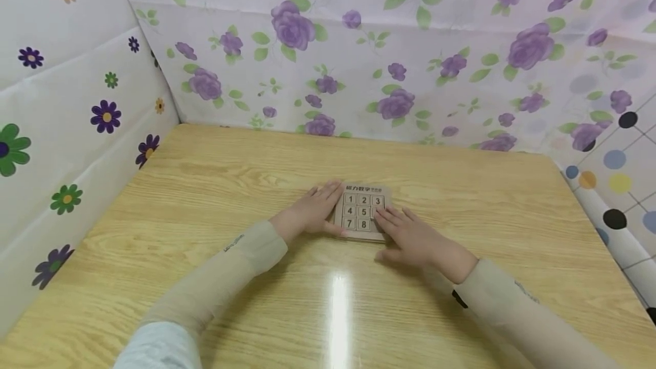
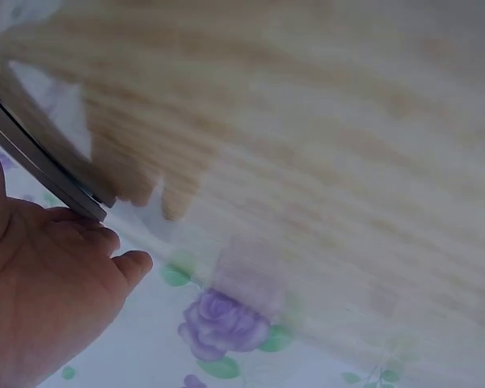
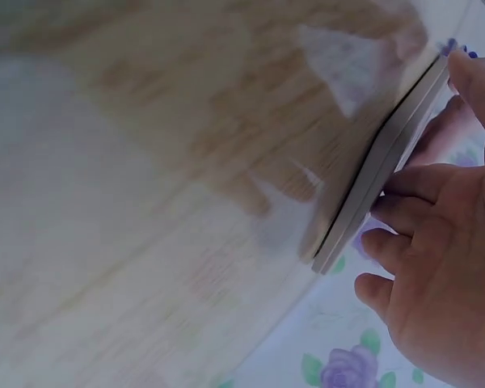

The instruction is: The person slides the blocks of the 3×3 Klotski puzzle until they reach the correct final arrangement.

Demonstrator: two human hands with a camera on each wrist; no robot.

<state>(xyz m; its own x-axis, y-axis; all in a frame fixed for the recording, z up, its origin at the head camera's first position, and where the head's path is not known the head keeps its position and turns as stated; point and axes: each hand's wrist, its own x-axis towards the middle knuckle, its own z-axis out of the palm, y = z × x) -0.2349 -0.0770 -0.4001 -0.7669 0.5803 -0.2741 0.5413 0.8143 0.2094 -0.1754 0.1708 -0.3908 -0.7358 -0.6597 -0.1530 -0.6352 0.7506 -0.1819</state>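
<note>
A sliding number puzzle with a pale wooden frame lies flat on the table. Square tiles numbered 1 to 5, 7 and 8 show in rows; fingers cover part of the right column. My left hand holds the board's left side, thumb at the near left corner and fingers along the far left edge. With fingers extended, my right hand touches a tile below the 3, its thumb off the board over the table. Both wrist views show the board edge-on, with the left hand and right hand beside it.
The glossy wood-grain table reflects a bright light strip near its front. A white cloth with purple flowers hangs behind it. Patterned cloths line the left and right sides.
</note>
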